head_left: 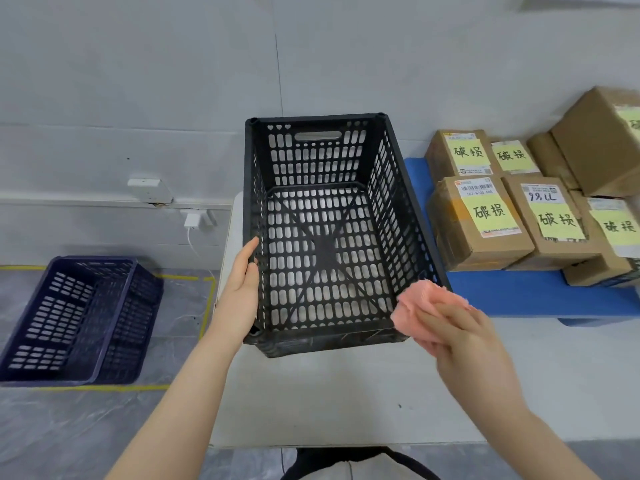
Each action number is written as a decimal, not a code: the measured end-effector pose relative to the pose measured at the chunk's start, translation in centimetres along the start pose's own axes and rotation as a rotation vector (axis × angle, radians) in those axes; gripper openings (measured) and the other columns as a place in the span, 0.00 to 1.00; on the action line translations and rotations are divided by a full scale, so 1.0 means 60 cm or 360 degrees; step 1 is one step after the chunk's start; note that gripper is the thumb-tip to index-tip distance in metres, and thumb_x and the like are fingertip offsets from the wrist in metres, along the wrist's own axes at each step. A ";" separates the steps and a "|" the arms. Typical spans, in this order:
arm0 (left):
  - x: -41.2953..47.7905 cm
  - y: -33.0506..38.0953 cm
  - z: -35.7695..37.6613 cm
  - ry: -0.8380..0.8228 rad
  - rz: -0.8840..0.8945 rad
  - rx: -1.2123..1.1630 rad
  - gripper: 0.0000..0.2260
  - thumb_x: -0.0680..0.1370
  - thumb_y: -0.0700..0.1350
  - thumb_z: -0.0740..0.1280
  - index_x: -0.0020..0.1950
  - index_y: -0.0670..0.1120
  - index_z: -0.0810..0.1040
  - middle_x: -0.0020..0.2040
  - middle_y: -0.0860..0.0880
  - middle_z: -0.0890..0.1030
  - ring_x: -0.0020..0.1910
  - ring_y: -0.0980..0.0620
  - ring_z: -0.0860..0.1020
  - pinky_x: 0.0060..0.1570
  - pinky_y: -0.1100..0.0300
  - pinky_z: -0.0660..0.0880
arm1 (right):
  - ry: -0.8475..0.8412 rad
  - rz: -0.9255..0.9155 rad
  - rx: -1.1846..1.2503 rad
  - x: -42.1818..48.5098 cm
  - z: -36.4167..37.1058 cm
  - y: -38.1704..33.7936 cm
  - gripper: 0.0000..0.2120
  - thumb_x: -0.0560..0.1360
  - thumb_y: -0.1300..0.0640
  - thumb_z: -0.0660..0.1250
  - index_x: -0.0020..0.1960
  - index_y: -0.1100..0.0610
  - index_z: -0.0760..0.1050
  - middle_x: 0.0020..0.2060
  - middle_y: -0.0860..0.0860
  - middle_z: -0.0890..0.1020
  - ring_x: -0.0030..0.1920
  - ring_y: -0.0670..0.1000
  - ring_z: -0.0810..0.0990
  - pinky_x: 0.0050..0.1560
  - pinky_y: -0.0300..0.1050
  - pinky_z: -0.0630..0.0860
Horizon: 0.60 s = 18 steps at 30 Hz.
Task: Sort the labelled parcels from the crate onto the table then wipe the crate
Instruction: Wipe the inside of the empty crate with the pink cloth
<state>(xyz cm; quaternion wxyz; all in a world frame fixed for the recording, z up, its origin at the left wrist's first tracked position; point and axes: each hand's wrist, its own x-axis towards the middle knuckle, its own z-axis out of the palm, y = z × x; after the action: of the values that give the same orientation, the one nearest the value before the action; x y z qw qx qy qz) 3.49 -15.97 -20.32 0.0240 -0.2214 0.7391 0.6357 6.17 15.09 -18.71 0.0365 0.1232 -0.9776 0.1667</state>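
Note:
A black perforated plastic crate (311,150) stands on the white table (329,393) with nothing inside it. My left hand (242,292) grips the crate's left wall near the front corner. A crumpled pink cloth (412,313) is held in my right hand (457,337), pressed against the crate's front right corner. Several brown cardboard parcels (481,216) with yellow handwritten labels sit to the right on a blue mat (519,296).
On the floor to the left lies a dark blue perforated basket (76,317) inside a yellow taped outline. A white charger (192,221) and its cable hang on the wall behind the table. The grey wall stands close behind the crate.

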 end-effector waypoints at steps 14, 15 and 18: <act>0.000 0.017 -0.008 -0.0090 -0.0213 -0.0495 0.14 0.81 0.63 0.53 0.64 0.70 0.72 0.71 0.57 0.71 0.68 0.59 0.70 0.70 0.57 0.63 | -0.0855 -0.0107 0.1110 0.082 0.045 -0.270 0.12 0.77 0.60 0.62 0.49 0.52 0.84 0.42 0.43 0.83 0.48 0.44 0.80 0.56 0.42 0.75; 0.001 0.015 -0.009 -0.0116 -0.0208 -0.0547 0.16 0.82 0.63 0.50 0.66 0.67 0.72 0.72 0.55 0.70 0.67 0.61 0.70 0.69 0.59 0.63 | -0.0898 -0.0059 0.1160 0.091 0.045 -0.278 0.11 0.78 0.58 0.63 0.48 0.52 0.84 0.42 0.46 0.84 0.48 0.47 0.82 0.56 0.44 0.76; 0.002 0.012 -0.016 -0.0186 -0.0233 -0.0752 0.21 0.83 0.61 0.44 0.68 0.61 0.71 0.67 0.57 0.74 0.63 0.63 0.74 0.64 0.60 0.67 | -0.1151 0.0304 0.1475 0.118 0.040 -0.258 0.11 0.77 0.60 0.65 0.49 0.48 0.85 0.49 0.52 0.86 0.54 0.52 0.82 0.59 0.50 0.78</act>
<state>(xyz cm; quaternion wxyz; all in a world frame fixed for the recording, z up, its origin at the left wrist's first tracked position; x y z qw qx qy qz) 3.35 -16.87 -19.52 0.0604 -0.2367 0.5493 0.7992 3.16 -1.48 -15.28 -0.3716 0.0868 -0.7600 0.5260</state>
